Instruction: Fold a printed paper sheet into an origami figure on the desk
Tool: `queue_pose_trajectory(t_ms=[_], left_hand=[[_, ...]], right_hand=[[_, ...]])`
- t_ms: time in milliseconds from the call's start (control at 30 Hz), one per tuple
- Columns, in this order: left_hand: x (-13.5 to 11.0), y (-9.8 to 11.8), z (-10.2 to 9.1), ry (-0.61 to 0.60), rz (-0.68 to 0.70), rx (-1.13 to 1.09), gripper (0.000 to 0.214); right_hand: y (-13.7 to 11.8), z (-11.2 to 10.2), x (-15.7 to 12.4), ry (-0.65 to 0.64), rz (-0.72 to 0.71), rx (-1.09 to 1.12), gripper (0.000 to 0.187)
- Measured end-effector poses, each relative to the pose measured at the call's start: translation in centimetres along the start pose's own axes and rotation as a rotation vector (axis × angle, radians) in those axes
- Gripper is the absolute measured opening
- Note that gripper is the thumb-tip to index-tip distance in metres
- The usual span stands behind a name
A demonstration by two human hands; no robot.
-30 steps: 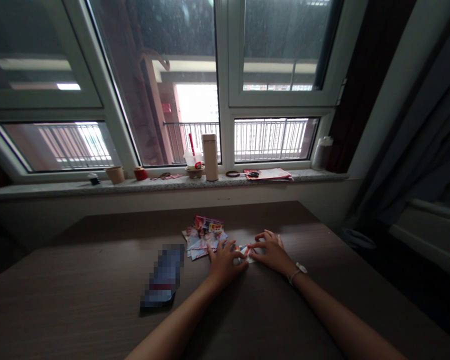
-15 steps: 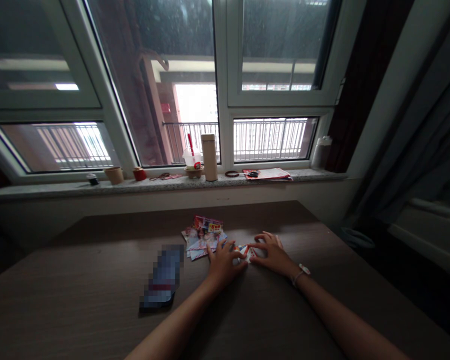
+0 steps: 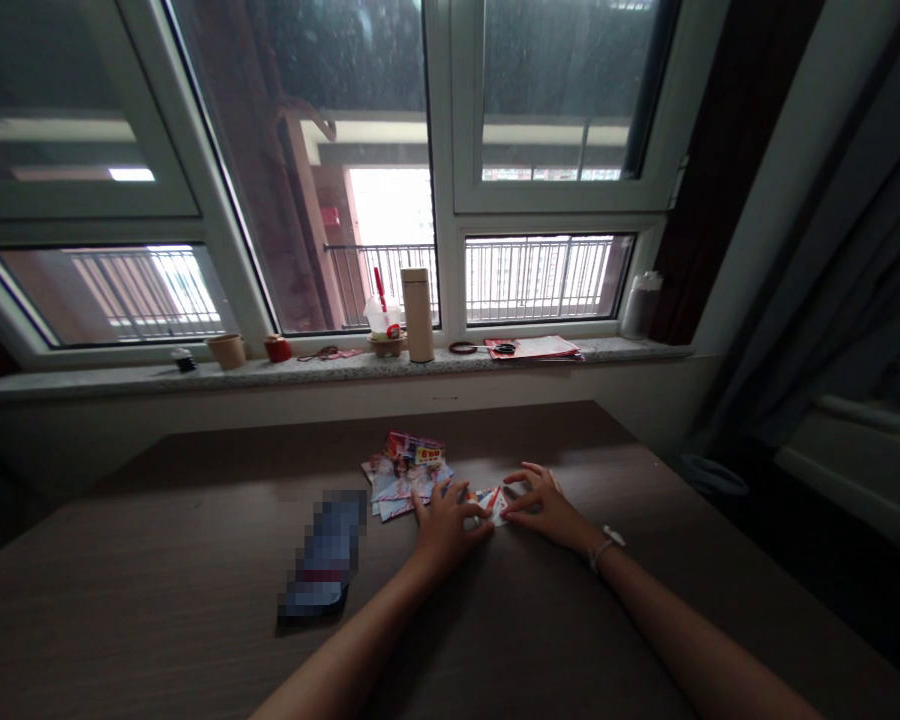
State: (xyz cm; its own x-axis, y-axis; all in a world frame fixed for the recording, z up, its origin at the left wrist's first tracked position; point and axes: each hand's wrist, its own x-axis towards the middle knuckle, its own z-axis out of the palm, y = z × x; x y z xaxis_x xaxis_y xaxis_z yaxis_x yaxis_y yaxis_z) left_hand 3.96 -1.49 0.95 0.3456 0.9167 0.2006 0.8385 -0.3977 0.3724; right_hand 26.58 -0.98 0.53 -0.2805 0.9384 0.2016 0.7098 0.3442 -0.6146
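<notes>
A small piece of folded printed paper (image 3: 497,496), white with red, blue and orange, lies on the brown table between my hands. My left hand (image 3: 448,522) holds its left side, with thumb and fingers curled at the edge. At its right edge is my right hand (image 3: 546,508), thumb and index finger drawn together on the paper and the other fingers raised. A light bracelet circles my right wrist. Just beyond my left hand, a loose pile of colourful printed leaflets (image 3: 406,478) touches or nearly touches its fingertips.
A phone-shaped object (image 3: 324,560), pixelated, lies left of my left forearm. On the windowsill (image 3: 330,372) behind the table stand a beige flask (image 3: 418,315), a plastic cup with a red straw (image 3: 382,318), a brown paper cup (image 3: 228,351), scissors (image 3: 502,348) on red-and-white paper, and a bottle (image 3: 641,305).
My right index finger has drawn back to the right from the paper's middle, so more of its printed surface shows. My left hand stays nearly still.
</notes>
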Motion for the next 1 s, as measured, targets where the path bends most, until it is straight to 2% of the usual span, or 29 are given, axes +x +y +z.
queue_pose_trajectory(t_ms=[767,1000], left_hand=[[0.4,-0.2,-0.2,-0.050,-0.011,-0.012,0.014],[0.2,-0.3,-0.1,-0.037,0.005,-0.004,0.015]], right_hand=[[-1.4,0.7,0.9,0.149,0.200,-0.225,0.022],[-1.7,1.0,0.7,0.174,0.192,-0.304,0.025]])
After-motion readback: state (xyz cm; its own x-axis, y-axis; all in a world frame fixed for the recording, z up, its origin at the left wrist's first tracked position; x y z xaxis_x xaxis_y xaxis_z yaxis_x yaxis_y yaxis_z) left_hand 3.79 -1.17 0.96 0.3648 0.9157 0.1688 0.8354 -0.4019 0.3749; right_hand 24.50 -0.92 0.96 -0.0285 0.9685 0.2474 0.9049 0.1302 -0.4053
